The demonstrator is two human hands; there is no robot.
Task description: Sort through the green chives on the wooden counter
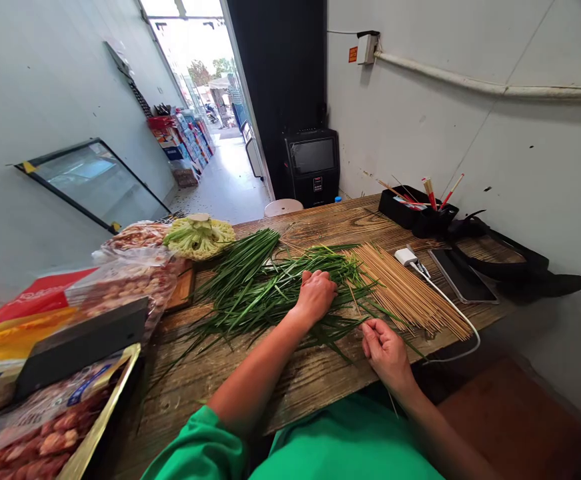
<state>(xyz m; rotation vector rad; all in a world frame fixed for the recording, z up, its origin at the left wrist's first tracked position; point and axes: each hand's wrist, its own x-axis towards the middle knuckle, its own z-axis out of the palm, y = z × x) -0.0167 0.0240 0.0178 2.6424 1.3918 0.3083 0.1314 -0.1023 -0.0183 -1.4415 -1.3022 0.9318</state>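
Note:
A loose pile of long green garlic chives (265, 287) lies across the wooden table in front of me. My left hand (317, 295) rests in the right part of the pile, fingers curled down onto the chives; its fingertips are partly hidden. Close to the table's front edge, my right hand (384, 350) is closed in a pinch on a thin bamboo skewer (354, 299), which slants up toward the chives and seems to come out below the hand. Some chive leaves lie against the right fingertips. Many more bamboo skewers (410, 293) are spread side by side to the right.
Left of the chives sit a cauliflower (199, 237) and bagged meat (125, 287), with packaged meat (55, 417) nearer. A charger (406, 257) with white cable, a phone (463, 275), a black strap bag (510, 257) and a black holder (410, 207) are at the right, along the wall.

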